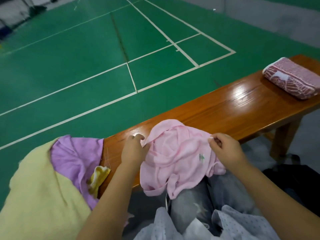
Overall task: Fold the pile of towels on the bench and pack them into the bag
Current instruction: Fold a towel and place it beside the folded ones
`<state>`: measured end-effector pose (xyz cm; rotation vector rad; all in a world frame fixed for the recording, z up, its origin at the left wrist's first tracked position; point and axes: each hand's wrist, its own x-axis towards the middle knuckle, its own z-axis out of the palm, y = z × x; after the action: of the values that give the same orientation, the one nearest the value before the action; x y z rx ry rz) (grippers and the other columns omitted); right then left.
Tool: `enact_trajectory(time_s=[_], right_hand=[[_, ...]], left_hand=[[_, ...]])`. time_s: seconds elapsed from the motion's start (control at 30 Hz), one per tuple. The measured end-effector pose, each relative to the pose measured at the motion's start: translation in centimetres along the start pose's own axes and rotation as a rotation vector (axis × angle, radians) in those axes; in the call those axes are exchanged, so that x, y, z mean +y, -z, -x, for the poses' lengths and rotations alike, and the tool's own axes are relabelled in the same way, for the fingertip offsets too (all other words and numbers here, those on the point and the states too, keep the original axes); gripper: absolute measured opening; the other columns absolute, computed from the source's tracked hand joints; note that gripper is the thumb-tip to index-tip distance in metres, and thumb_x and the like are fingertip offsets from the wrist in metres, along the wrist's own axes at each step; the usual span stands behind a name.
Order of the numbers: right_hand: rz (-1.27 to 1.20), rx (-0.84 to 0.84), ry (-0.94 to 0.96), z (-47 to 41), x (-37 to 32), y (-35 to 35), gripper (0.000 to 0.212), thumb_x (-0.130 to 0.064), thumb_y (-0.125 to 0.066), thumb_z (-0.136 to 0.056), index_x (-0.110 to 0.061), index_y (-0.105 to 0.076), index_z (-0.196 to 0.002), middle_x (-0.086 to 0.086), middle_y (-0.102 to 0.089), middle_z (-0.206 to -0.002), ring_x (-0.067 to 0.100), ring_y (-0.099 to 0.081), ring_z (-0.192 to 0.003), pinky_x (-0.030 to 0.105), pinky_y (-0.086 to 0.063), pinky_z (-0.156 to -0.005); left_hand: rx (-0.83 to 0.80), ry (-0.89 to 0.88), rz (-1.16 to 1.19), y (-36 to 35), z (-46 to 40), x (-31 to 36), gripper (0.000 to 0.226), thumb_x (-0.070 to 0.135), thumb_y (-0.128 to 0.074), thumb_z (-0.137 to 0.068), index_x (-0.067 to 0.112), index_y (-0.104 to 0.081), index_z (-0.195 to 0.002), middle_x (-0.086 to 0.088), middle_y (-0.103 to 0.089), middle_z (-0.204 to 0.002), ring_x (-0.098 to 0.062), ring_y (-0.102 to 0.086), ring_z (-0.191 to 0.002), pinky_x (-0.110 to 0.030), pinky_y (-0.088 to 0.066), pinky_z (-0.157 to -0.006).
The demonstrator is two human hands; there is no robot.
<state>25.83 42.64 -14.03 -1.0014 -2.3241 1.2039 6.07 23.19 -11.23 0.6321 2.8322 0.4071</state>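
The crumpled pale pink terry towel (178, 153) lies bunched on the near edge of the glossy brown wooden bench (233, 108), with its near portion hanging over the edge onto the person's grey trouser leg (192, 201).

Risk: more than half of the cloth appears to be off the bench surface. If either pinch loosens while the edge is drawn out, the towel is likely to slide off toward the floor. A second risk is uneven corners: the cloth is twisted, so the two gripped points may not belong to the same edge, which would give a skewed fold.

The left hand (134, 149) pinches the left edge of the pink towel between curled fingertips. The right hand (225, 148) pinches the right edge between thumb and forefinger, the remaining fingers curled in.

The unfolded pile sits at the near left: a pale yellow fluffy towel (38, 187), a lilac towel (78, 156) and a small yellow striped cloth (98, 177). A folded red-and-white patterned towel (290, 78) rests at the far right end of the bench. A dark object (294, 179) on the floor at the right is probably the bag.
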Motion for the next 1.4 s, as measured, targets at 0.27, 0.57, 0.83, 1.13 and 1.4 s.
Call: enact_trajectory(time_s=[0.27, 0.57, 0.83, 1.13, 1.4], right_hand=[[0.008, 0.013, -0.037, 0.0, 0.4, 0.3, 0.028, -0.019, -0.053, -0.096, -0.007, -0.062, -0.12, 0.01, -0.062, -0.113, 0.014, -0.051, -0.091, 0.023, -0.039, -0.076], [-0.427, 0.049, -0.308, -0.7, -0.6, 0.5, 0.021, -0.013, -0.041, -0.101, -0.012, -0.053, -0.118, 0.006, -0.065, -0.096, 0.009, -0.068, -0.065, 0.02, -0.048, -0.051], [-0.729, 0.117, -0.166, -8.1, -9.4, 5.0, 0.016, -0.005, -0.036, -0.102, -0.009, -0.047, -0.112, 0.012, -0.06, -0.101, 0.013, -0.067, -0.079, 0.018, -0.057, -0.064], [-0.933, 0.227, 0.315, -9.8, -18.9, 11.8, 0.021, -0.002, -0.037, -0.101, -0.014, -0.051, -0.092, 0.007, -0.061, -0.088, 0.005, -0.068, -0.064, 0.016, -0.054, -0.066], [-0.901, 0.05, -0.199, -2.9, -3.2, 6.9, 0.006, 0.002, -0.058, -0.087, -0.002, -0.061, -0.092, 0.016, -0.067, -0.097, 0.025, -0.068, -0.088, 0.021, -0.058, -0.068]], left_hand=[[-0.11, -0.03, 0.035, -0.6, -2.5, 0.3, 0.012, 0.019, -0.053, -0.096, 0.017, -0.065, -0.1, -0.003, -0.067, -0.093, -0.019, -0.058, -0.078, -0.027, -0.049, -0.064], [-0.092, 0.281, 0.845, 3.9, -2.9, -2.2, 0.009, 0.006, -0.057, -0.094, 0.006, -0.057, -0.085, -0.012, -0.06, -0.086, -0.02, -0.059, -0.075, -0.03, -0.051, -0.064], [0.079, 0.214, 1.199, 13.5, -5.5, -1.1, 0.019, -0.002, -0.052, -0.092, 0.009, -0.053, -0.076, -0.002, -0.064, -0.06, -0.008, -0.06, -0.052, -0.02, -0.044, -0.049], [0.568, -0.191, 1.29, 22.1, -3.0, 2.5, 0.018, 0.002, -0.054, -0.091, 0.014, -0.049, -0.079, -0.007, -0.056, -0.077, -0.011, -0.058, -0.065, -0.017, -0.052, -0.057], [0.371, 0.029, 0.832, 3.7, 4.5, -3.8, 0.03, -0.006, -0.054, -0.088, 0.024, -0.051, -0.087, -0.007, -0.059, -0.089, -0.016, -0.058, -0.072, -0.024, -0.048, -0.063]])
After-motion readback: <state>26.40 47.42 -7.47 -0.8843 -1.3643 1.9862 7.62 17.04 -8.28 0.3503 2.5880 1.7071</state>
